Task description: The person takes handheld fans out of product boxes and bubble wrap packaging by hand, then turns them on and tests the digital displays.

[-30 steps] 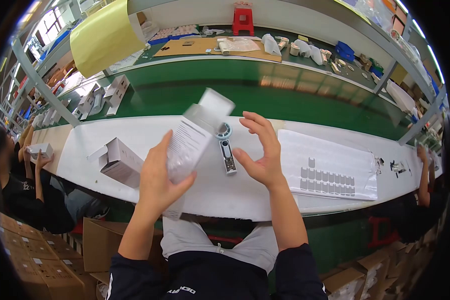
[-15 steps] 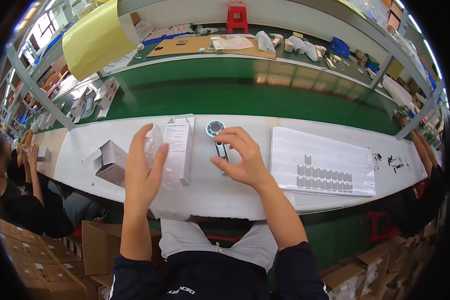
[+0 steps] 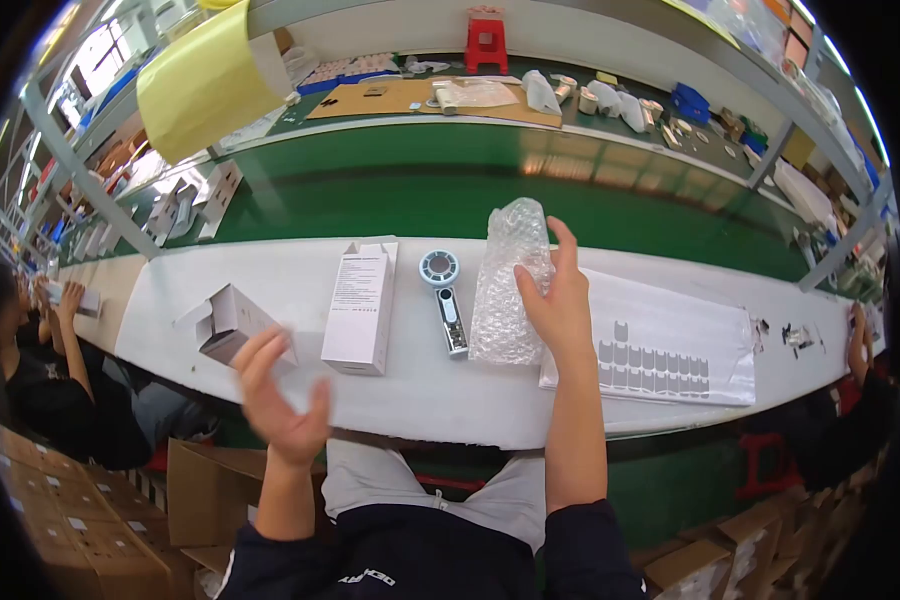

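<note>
Right hand (image 3: 558, 300) grips bubble wrap (image 3: 510, 290) above the white table (image 3: 440, 395).

A factory workshop (stools included (image 3: 486, 42)), with long green worktables (image 3: 390, 180).

The desk (image 3: 430, 400) in front of me was white, and beyond it ran a glossy green surface (image 3: 370, 190). The small fan (image 3: 439, 267) was pale blue, with a darker grille. My upright box (image 3: 358, 310) was white with lines of dark print. The pale sheet (image 3: 670, 325) carried rows of grey, rounded shapes. My sleeves (image 3: 590, 545) looked navy, perhaps black, my trousers (image 3: 370, 482) light grey, and the far stool (image 3: 486, 40) was red.
</note>
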The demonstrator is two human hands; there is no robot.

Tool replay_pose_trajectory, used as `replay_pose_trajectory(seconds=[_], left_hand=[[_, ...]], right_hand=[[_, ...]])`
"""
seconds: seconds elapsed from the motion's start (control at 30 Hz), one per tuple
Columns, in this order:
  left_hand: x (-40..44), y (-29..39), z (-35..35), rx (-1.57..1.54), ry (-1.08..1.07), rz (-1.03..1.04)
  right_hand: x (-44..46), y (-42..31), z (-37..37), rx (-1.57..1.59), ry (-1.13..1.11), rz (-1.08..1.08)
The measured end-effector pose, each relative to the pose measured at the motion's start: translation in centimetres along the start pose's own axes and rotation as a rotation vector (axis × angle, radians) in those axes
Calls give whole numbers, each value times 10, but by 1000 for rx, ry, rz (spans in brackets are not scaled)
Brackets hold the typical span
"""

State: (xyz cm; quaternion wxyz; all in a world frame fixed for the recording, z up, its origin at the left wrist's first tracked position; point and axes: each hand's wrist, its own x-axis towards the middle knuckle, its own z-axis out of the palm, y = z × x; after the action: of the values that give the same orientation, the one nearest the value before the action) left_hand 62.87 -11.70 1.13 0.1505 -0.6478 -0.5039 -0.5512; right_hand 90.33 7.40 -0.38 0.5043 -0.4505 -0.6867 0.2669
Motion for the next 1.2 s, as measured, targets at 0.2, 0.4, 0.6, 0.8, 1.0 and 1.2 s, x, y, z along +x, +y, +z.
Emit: replay_pose_trajectory(seconds=[0.2,0.4,0.6,0.8,1.0,1.2], left_hand=[[-60,-75,-67,291,261,-279],[-64,-156,-71,-243,-54,-740],[-34,-130,-53,-388,213,-762],[-51,-44,-38,-896,231,-781],[-78,13,-6,-1040,137,-905],[-40,-25,-24,-611,498,-705]], right_hand=[[-11,15,13,-567,6,-143],[-12,-4,27,-98,32,-385],[-12,-12,27,52,-8,-544],[-57,-59,37,454,-354,-506],[-140,-77,77,736,-362,-196],[-118,-91,57,558,-200,-337]])
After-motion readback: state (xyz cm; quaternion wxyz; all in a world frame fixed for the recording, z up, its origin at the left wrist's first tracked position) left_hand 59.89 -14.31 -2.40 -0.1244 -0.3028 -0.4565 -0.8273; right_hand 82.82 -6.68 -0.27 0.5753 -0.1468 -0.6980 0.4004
